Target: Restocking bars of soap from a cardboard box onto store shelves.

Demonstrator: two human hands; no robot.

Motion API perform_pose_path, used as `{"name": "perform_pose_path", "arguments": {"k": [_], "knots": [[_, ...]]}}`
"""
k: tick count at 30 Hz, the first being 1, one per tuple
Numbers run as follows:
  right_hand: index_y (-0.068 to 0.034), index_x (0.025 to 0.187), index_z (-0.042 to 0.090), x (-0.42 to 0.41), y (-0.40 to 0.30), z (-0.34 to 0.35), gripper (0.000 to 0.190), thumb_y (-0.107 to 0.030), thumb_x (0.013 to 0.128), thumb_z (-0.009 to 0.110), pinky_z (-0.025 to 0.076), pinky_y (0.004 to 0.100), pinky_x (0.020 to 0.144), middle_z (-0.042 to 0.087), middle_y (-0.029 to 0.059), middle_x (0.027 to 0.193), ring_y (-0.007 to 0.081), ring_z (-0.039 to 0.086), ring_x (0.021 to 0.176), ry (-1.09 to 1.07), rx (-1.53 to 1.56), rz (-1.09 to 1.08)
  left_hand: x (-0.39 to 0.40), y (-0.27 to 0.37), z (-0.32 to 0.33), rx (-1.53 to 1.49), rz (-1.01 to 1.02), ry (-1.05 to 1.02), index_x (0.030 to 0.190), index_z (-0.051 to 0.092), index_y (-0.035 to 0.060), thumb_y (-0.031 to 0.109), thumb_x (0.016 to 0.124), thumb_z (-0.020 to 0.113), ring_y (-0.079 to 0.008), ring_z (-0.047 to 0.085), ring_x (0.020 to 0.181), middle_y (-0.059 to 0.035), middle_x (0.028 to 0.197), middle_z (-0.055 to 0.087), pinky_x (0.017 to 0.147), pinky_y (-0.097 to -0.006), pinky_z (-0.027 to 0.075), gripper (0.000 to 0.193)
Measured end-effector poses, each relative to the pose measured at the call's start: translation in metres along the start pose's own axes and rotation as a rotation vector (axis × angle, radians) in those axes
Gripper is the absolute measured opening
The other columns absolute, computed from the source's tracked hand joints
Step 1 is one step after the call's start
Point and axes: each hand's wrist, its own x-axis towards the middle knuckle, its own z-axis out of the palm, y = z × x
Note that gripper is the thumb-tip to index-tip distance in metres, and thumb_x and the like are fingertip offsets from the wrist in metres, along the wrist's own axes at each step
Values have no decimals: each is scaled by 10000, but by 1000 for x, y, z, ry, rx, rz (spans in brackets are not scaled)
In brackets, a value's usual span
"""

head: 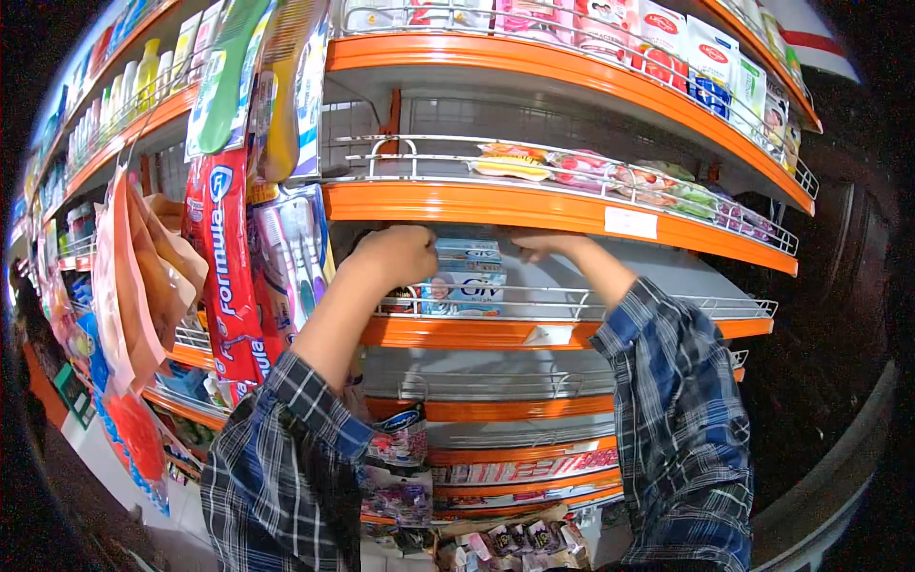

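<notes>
Blue boxes of Giv soap (pixel 463 289) are stacked behind the wire rail of a mid-height shelf (pixel 629 272). Just left of the stack is my left hand (pixel 400 252), its fingers curled and close to the upper boxes. Its fingertips are hidden, so whether it grips anything cannot be told. My right hand (pixel 547 244) reaches under the shelf above, to the right of the boxes and apart from them. Its visible fingers are spread and hold nothing. A dark box (pixel 400 302) stands below my left hand, beside the blue ones.
A low wire rail (pixel 543 293) runs along the shelf front. Above sit colourful soap packs (pixel 579 168) and refill pouches (pixel 661 50). Toothbrush packs (pixel 293 247), combs (pixel 227 86) and a red Formula strip (pixel 229 286) hang at left. Below stands an open carton (pixel 457 554) of small packs.
</notes>
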Motion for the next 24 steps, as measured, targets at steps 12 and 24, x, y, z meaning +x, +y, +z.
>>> {"name": "perform_pose_path", "arguments": {"k": [12,24], "knots": [[-97,1231,566,-79,-24,-17,315,-160,925,524,436,339,920,617,127,1153,242,578,1044,-196,62,-551,-36,8,-18,-33,-31,118,986,685,146,246,841,535,-294,620,968,-106,997,672,877,-437,452,231],[-13,1136,577,-84,-22,-19,376,-235,847,668,483,275,789,629,97,1021,146,605,901,-174,95,-322,-18,10,0,-412,153,197,1140,585,-26,154,906,513,-307,603,1018,-199,1086,633,906,-356,439,304]]}}
